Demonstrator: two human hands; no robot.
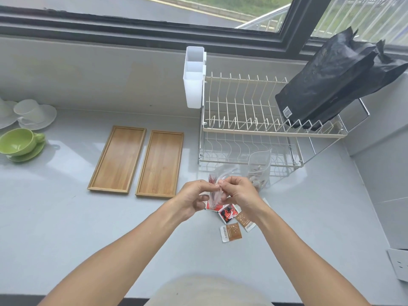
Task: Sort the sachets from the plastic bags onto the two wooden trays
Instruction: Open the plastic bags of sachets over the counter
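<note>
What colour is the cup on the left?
The cup is light green, like its saucer, in the head view.

Head-worn camera looks forward and steeply down, close over the counter.

A pale grey tabletop runs under a dark-framed window that lets in daylight. Below the window stands a wire dish rack; left of the rack, cups on saucers. Right of the rack, a wall socket.

Red sachets partly hidden under hands; second bag contents unclear.
</note>
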